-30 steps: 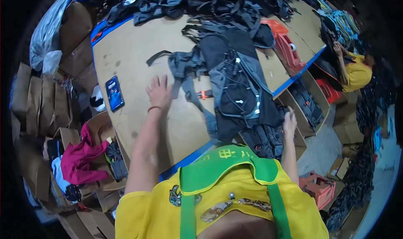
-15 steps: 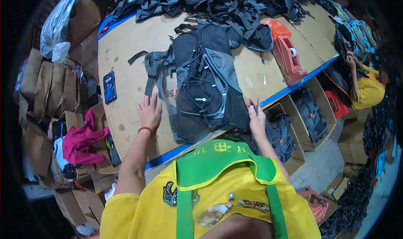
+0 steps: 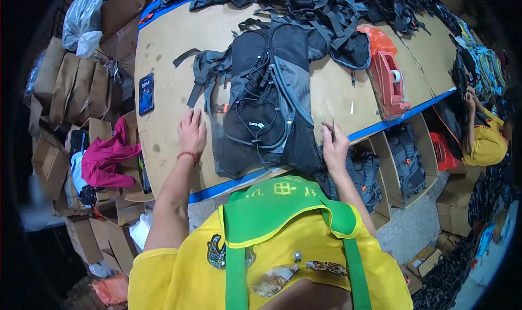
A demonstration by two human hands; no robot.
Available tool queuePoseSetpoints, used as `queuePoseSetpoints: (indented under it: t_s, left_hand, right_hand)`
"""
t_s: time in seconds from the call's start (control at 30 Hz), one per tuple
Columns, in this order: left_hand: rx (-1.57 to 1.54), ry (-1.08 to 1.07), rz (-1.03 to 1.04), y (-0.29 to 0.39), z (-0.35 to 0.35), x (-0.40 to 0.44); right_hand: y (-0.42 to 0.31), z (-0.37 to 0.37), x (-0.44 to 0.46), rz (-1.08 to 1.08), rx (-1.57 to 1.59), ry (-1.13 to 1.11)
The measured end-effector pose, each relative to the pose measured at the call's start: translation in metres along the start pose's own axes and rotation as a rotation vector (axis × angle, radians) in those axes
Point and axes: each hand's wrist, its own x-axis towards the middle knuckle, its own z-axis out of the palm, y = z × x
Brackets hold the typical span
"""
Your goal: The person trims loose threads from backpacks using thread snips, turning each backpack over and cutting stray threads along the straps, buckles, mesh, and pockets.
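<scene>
A black and grey backpack [image 3: 266, 98] lies front side up on the cardboard-covered table [image 3: 168, 49], its straps spread to the left around an orange buckle [image 3: 222, 108]. My left hand [image 3: 192, 131] rests on the table just left of those straps, fingers apart and nothing in it. At the bag's lower right is my right hand [image 3: 335, 144], its fingers closed on a small, thin dark tool [image 3: 333, 126] whose exact kind I cannot make out.
A phone [image 3: 146, 94] lies at the table's left. Right of the backpack stands a red tape dispenser [image 3: 389, 87]. More bags [image 3: 348, 5] are heaped along the far edge. Open boxes [image 3: 406, 160] hold bags below right. A co-worker [image 3: 485, 141] is at the far right.
The backpack has shifted left and turned straighter on the table since a second ago. My right hand has come up from beyond the table edge to the bag's side. The view has shifted too.
</scene>
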Motion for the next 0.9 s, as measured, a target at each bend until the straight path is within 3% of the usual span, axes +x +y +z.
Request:
queuePoseSetpoints:
  t_s: [0.23,0.33,0.37,0.47,0.53,0.6,0.67,0.8,0.87,0.9]
  left_hand:
    - [0.021,0.017,-0.006,-0.002,0.002,0.003]
    - [-0.028,-0.204,-0.172,0.006,-0.012,0.032]
    - [-0.146,-0.098,-0.215,0.005,-0.008,0.043]
    - [-0.6,-0.082,-0.344,0.021,-0.02,0.086]
    - [-0.719,0.067,-0.178,0.042,-0.012,0.109]
    - [-0.634,-0.024,-0.074,0.058,0.001,0.13]
    - [-0.569,-0.094,0.033,0.083,0.01,0.146]
    - [-0.301,0.028,0.004,0.124,0.026,0.186]
    - [-0.267,-0.049,0.038,0.139,0.033,0.218]
    - [-0.255,-0.127,0.046,0.149,0.031,0.23]
  right_hand:
    - [-0.022,0.034,0.071,-0.338,-0.12,-0.133]
    - [-0.026,0.059,0.089,-0.323,-0.306,-0.158]
    - [-0.029,0.065,0.093,-0.282,-0.371,-0.179]
    - [-0.015,0.073,0.103,-0.211,-0.237,-0.172]
    - [0.007,0.073,0.106,-0.172,-0.053,-0.061]
    - [0.011,0.052,0.097,-0.143,-0.012,-0.031]
    - [0.026,0.034,0.084,0.046,0.045,-0.075]
    - [0.014,0.007,0.047,0.414,0.151,-0.291]
    - [0.015,0.003,0.021,0.159,0.069,-0.268]
    - [0.014,-0.002,0.012,0.198,0.069,-0.272]
